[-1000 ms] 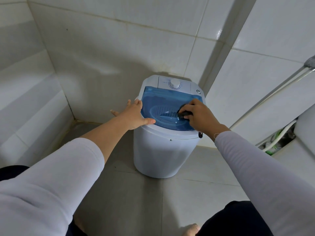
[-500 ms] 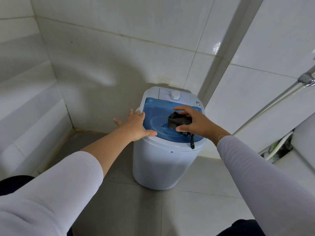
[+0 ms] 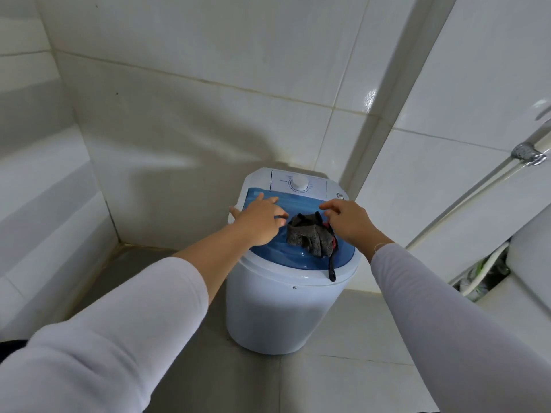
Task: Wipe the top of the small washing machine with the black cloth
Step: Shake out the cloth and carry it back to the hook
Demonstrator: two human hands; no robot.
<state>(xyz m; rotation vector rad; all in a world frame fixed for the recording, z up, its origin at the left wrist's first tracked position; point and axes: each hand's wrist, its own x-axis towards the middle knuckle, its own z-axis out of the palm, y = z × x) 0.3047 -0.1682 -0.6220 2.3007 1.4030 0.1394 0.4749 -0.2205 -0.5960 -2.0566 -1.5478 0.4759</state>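
The small white washing machine (image 3: 283, 308) stands on the floor in the tiled corner, with a blue see-through lid (image 3: 280, 257) and a white dial (image 3: 299, 183) at the back. The black cloth (image 3: 310, 236) lies crumpled on the right half of the lid, and its black strap (image 3: 331, 271) hangs over the front rim. My left hand (image 3: 259, 223) is over the lid's left side with fingers spread, its thumb pointing at the cloth. My right hand (image 3: 348, 222) hovers just right of the cloth with fingers loosely bent, its fingertips at the cloth's upper right edge.
White tiled walls (image 3: 193, 123) close in behind and to the left of the machine. A chrome shower hose and fitting (image 3: 527, 153) run down the right wall. A white fixture (image 3: 533, 263) sits at the right edge, with white hoses (image 3: 483, 272) beside it. The floor is grey tile (image 3: 343, 383).
My right hand has stopped gripping the cloth, which now lies in a heap on the lid. My left hand moved from the lid's left rim onto the lid. The camera tilted up.
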